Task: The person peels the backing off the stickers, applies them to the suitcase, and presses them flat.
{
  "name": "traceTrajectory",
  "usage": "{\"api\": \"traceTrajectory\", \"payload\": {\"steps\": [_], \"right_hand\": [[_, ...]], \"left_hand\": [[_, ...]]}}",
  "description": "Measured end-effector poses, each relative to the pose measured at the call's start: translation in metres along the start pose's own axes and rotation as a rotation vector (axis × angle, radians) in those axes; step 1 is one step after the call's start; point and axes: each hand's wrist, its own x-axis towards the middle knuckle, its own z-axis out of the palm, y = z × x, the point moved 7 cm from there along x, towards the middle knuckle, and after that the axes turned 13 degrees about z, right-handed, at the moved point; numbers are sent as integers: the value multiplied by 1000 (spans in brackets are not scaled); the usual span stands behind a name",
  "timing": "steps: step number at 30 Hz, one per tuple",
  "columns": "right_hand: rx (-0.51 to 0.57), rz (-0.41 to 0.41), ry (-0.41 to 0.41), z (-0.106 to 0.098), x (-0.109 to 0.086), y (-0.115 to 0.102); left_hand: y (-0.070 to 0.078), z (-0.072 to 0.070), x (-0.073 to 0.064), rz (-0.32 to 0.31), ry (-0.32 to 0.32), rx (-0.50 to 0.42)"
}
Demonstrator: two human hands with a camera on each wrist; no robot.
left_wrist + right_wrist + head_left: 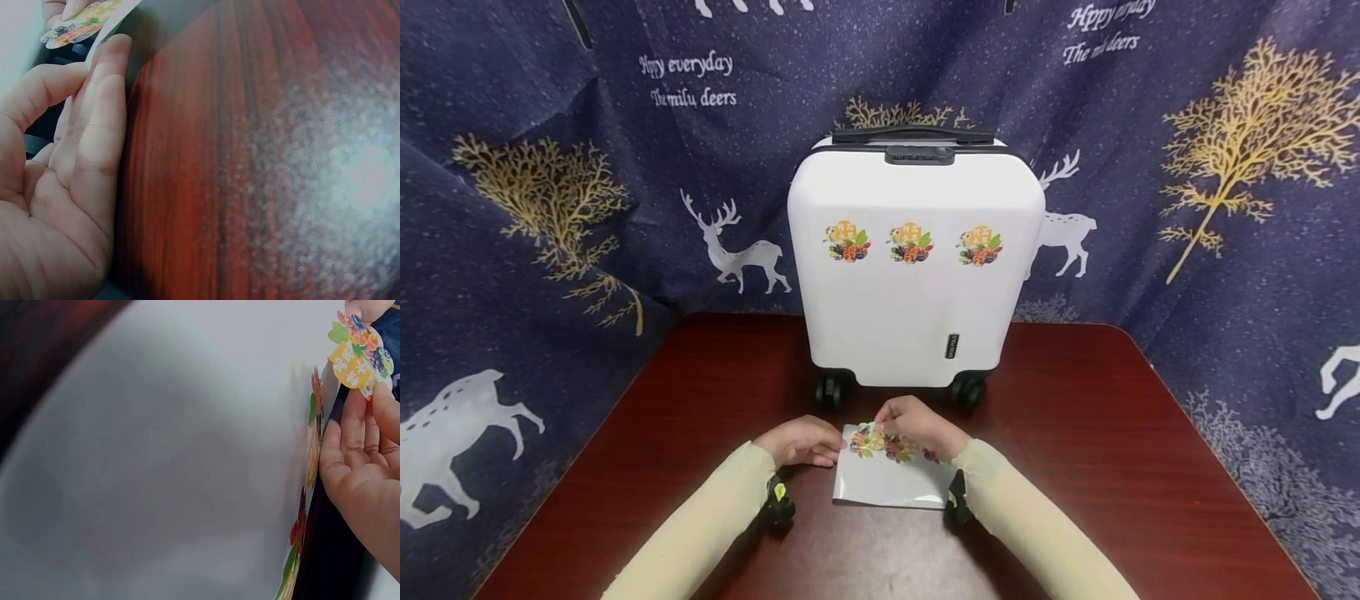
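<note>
A fruit-print sticker stands raised from a white sticker sheet, and my right hand pinches its edge between thumb and fingertips. At the sheet's left edge, my left hand holds the backing between thumb and fingers, as the left wrist view shows. More fruit stickers lie in a row along the sheet's far side, partly covered by the right hand. Behind the sheet an upright white suitcase bears three similar stickers in a row on its front.
The suitcase stands on black wheels on a dark red wooden table. A black handle tops it. Behind hangs a dark blue cloth with deer and golden trees. Dark wrist devices sit under both sleeves.
</note>
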Motion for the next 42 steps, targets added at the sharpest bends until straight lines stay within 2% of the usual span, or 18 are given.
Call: {"api": "traceTrajectory", "payload": {"steps": [9, 17, 28, 42], "right_hand": [[39, -58, -53, -1, -1, -2], [22, -19, -51, -2, 1, 0], [13, -11, -35, -3, 1, 0], [-6, 39, -34, -4, 1, 1]], "left_hand": [[-1, -1, 1, 14, -19, -1], [0, -1, 1, 11, -15, 2], [0, -1, 1, 21, -27, 3], [1, -1, 0, 5, 11, 52]]}}
